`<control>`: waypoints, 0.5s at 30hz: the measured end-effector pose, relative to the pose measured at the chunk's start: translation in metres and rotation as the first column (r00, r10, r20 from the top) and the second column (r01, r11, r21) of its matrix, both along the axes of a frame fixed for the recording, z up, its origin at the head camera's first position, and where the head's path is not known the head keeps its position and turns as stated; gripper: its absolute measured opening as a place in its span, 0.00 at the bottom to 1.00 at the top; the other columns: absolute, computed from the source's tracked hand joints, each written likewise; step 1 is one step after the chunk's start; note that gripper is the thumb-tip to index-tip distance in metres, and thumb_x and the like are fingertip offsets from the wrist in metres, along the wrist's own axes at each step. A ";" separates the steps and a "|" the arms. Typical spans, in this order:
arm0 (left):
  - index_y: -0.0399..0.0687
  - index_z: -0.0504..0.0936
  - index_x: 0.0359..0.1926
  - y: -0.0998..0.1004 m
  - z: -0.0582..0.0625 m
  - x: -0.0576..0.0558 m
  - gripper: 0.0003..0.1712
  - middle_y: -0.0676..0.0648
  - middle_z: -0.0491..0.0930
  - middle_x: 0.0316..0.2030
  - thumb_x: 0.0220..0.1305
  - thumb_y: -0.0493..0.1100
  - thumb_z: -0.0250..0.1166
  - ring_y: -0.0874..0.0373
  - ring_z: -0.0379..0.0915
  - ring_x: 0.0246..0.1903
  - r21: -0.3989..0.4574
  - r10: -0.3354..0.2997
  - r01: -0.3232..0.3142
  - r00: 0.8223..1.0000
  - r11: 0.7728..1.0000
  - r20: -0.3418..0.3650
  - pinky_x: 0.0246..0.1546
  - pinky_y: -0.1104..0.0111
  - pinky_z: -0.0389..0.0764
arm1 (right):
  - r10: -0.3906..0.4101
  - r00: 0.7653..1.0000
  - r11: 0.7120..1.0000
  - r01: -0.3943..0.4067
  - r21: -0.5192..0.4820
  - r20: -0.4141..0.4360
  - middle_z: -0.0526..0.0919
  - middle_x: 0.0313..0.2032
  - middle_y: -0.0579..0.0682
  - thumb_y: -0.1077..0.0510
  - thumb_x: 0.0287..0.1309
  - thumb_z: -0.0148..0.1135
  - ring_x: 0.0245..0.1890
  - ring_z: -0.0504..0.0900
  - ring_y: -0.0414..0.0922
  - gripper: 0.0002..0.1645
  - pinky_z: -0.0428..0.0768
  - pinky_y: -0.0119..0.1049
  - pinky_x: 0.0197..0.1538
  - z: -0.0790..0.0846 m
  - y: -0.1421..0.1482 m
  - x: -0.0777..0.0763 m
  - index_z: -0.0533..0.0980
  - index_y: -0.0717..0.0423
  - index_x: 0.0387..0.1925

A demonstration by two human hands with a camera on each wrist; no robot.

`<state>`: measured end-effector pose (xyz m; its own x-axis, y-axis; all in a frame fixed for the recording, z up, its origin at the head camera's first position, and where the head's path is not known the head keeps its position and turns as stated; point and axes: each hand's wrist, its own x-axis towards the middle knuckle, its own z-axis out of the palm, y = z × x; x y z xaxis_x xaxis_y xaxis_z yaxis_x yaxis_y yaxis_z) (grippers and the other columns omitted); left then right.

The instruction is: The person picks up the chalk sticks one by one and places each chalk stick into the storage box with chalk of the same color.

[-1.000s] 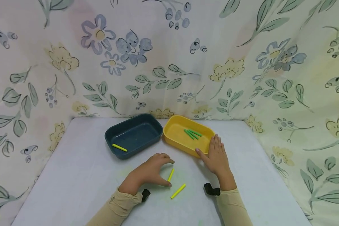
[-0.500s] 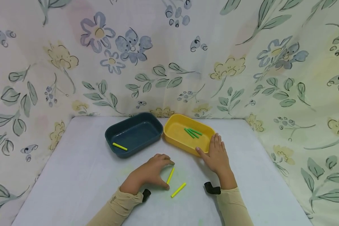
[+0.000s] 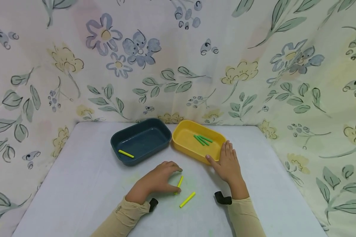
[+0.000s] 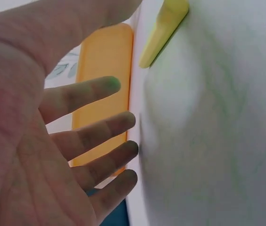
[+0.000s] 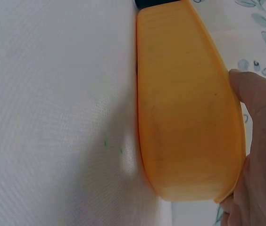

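Observation:
My left hand [image 3: 157, 179] hovers low over the cloth with thumb and fingers apart, around one end of a yellow chalk stick [image 3: 180, 181]. In the head view the thumb overlaps this stick. The left wrist view shows a yellow chalk stick [image 4: 163, 35] lying on the cloth, with a gap between thumb and fingers and green dust on one fingertip. A second yellow chalk stick [image 3: 187, 199] lies just to the right. My right hand [image 3: 229, 166] rests against the near right corner of a yellow tray [image 3: 190, 152], fingers straight along its side and thumb at the front rim.
Several green chalk sticks [image 3: 201, 140] lie in the yellow tray. Left of it, nearly touching, stands a dark blue tray [image 3: 140, 159] holding one yellow chalk stick [image 3: 126, 153]. White cloth [image 3: 86, 171] covers the table, with faint green smudges. A floral curtain [image 3: 178, 65] hangs behind.
The left thumb dipped toward me, then came back up across the yellow stick, which shifted slightly. The right hand and both trays have stayed in place.

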<state>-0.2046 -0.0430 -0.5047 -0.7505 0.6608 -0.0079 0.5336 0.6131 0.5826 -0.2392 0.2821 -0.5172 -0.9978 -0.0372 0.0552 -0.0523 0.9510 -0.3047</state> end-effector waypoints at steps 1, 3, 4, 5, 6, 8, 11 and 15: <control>0.50 0.81 0.68 -0.001 0.001 0.000 0.40 0.48 0.78 0.66 0.60 0.60 0.79 0.48 0.70 0.69 0.007 0.010 -0.010 1.000 1.000 -0.001 0.72 0.50 0.74 | 0.001 1.000 1.000 -0.001 0.000 -0.002 0.32 0.85 0.66 0.14 0.67 0.41 0.86 0.35 0.64 0.73 0.39 0.63 0.85 0.000 0.000 0.000 0.36 0.69 0.83; 0.49 0.81 0.67 -0.003 0.002 -0.002 0.37 0.49 0.79 0.65 0.62 0.59 0.78 0.49 0.72 0.68 0.026 0.034 -0.034 0.999 0.999 -0.010 0.71 0.51 0.75 | 0.004 1.000 1.000 -0.004 0.001 -0.006 0.34 0.85 0.67 0.15 0.67 0.41 0.86 0.36 0.64 0.73 0.39 0.63 0.85 0.000 0.000 0.000 0.36 0.70 0.83; 0.49 0.81 0.67 -0.005 0.003 -0.003 0.36 0.49 0.79 0.65 0.63 0.59 0.77 0.50 0.71 0.68 0.037 0.050 -0.050 0.999 0.998 -0.012 0.71 0.51 0.75 | 0.005 1.000 1.000 -0.005 0.004 -0.008 0.34 0.85 0.67 0.15 0.67 0.41 0.86 0.36 0.64 0.73 0.40 0.63 0.85 0.000 0.000 -0.001 0.36 0.70 0.83; 0.49 0.81 0.67 -0.007 0.004 -0.004 0.36 0.50 0.78 0.65 0.64 0.59 0.77 0.51 0.71 0.69 0.045 0.069 -0.068 0.997 0.997 -0.019 0.72 0.51 0.74 | 0.005 1.000 1.000 -0.005 0.006 -0.009 0.35 0.85 0.68 0.15 0.68 0.41 0.86 0.36 0.65 0.73 0.40 0.63 0.85 0.000 0.000 0.000 0.37 0.70 0.83; 0.49 0.81 0.67 -0.009 0.006 -0.005 0.36 0.51 0.78 0.66 0.64 0.59 0.76 0.51 0.71 0.70 0.057 0.092 -0.091 0.996 0.994 -0.020 0.72 0.51 0.74 | 0.005 1.000 1.000 -0.005 0.007 -0.008 0.35 0.85 0.68 0.15 0.68 0.41 0.86 0.36 0.64 0.73 0.40 0.63 0.85 0.000 -0.001 0.000 0.37 0.70 0.83; 0.49 0.82 0.67 -0.014 0.010 -0.007 0.35 0.51 0.78 0.66 0.64 0.59 0.76 0.51 0.71 0.70 0.082 0.139 -0.136 0.990 0.987 -0.037 0.73 0.51 0.74 | 0.006 1.000 1.000 -0.006 0.008 -0.008 0.35 0.85 0.68 0.15 0.68 0.41 0.86 0.36 0.64 0.73 0.40 0.63 0.85 0.000 -0.001 0.000 0.37 0.70 0.83; 0.50 0.83 0.66 -0.021 0.016 -0.010 0.34 0.51 0.79 0.65 0.64 0.59 0.77 0.51 0.71 0.70 0.119 0.218 -0.210 0.974 0.970 -0.064 0.72 0.51 0.75 | 0.003 1.000 1.000 -0.003 0.008 -0.008 0.35 0.85 0.68 0.15 0.68 0.41 0.86 0.36 0.65 0.73 0.40 0.63 0.85 0.001 0.000 0.001 0.37 0.70 0.83; 0.51 0.84 0.63 -0.032 0.021 -0.014 0.30 0.51 0.80 0.62 0.64 0.57 0.78 0.51 0.74 0.66 0.185 0.294 -0.273 0.951 0.944 -0.100 0.69 0.52 0.78 | 0.002 1.000 1.000 -0.002 -0.001 -0.005 0.34 0.85 0.67 0.15 0.67 0.41 0.86 0.35 0.64 0.73 0.40 0.63 0.85 0.001 0.000 0.001 0.36 0.69 0.83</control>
<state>-0.2183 -0.0754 -0.4834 -0.8947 0.4045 0.1897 0.4270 0.6495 0.6292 -0.2387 0.2819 -0.5164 -0.9974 -0.0393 0.0600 -0.0558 0.9505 -0.3058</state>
